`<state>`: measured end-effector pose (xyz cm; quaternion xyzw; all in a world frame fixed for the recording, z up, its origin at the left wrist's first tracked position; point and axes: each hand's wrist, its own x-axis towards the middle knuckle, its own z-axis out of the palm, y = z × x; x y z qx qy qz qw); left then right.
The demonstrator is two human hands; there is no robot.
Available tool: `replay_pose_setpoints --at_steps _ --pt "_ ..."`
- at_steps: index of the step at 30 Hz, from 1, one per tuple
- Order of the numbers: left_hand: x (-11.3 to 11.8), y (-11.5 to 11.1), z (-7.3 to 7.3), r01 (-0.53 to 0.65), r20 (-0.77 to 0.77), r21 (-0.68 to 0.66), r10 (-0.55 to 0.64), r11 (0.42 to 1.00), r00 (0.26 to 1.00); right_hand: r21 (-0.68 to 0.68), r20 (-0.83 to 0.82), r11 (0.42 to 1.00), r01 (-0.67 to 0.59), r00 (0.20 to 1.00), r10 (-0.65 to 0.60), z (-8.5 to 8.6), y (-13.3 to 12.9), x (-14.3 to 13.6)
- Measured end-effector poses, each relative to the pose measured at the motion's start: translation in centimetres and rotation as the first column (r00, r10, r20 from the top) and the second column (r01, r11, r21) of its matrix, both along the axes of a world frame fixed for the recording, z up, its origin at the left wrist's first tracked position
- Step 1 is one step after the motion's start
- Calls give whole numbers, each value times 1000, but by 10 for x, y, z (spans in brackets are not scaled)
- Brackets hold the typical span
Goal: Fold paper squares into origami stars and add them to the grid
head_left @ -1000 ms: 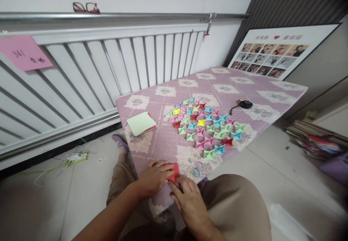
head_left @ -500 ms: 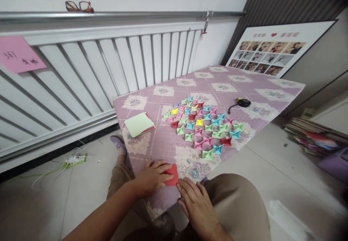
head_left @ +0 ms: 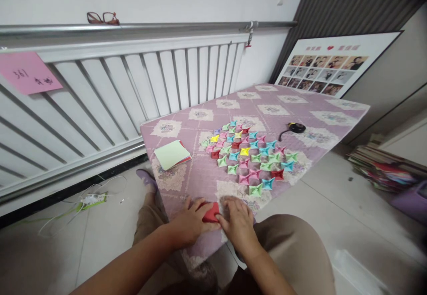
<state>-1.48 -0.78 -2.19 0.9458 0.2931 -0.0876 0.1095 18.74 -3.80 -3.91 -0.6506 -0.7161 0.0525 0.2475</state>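
A folded piece of red paper (head_left: 211, 213) lies near the front corner of the cloth-covered table (head_left: 200, 179). My left hand (head_left: 190, 224) rests over its left part, fingers curved around the paper and holding it. At the right edge of the paper, my right hand (head_left: 237, 221) touches it with the thumb, its other fingers stretched out over the cloth. Several small folded paper shapes (head_left: 245, 151) in green, pink, blue, yellow and red stand in rows beyond my hands. To the left lies a stack of paper sheets (head_left: 171, 154) with a pale green one on top.
A black coiled tape or cable (head_left: 296, 128) lies on the right of the table. Behind stands a white radiator (head_left: 150, 81) with glasses (head_left: 103, 18) on the pipe above. A photo board (head_left: 336, 66) leans at the back right. My knee (head_left: 293, 250) is beside the table.
My right hand has moved up beside the red paper, its thumb now at the paper's edge. My left hand has shifted slightly right, covering more of the paper. The view has tilted slightly.
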Motion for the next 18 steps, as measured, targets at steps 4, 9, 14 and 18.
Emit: replay_pose_setpoints --at_steps 4,9,14,18 --pt "2 -4 -6 -3 36 52 1 999 999 -32 23 999 23 999 -23 1 8 -3" --pt "1 -5 -11 -12 79 62 7 998 997 -42 74 994 103 992 -100 4 23 -6" --pt "-2 -6 -9 -14 108 46 9 999 994 -9 -22 993 120 993 -120 5 42 -2" --pt "-4 -6 -9 -12 129 40 6 999 992 -1 -92 1000 19 996 -19 8 36 -5"
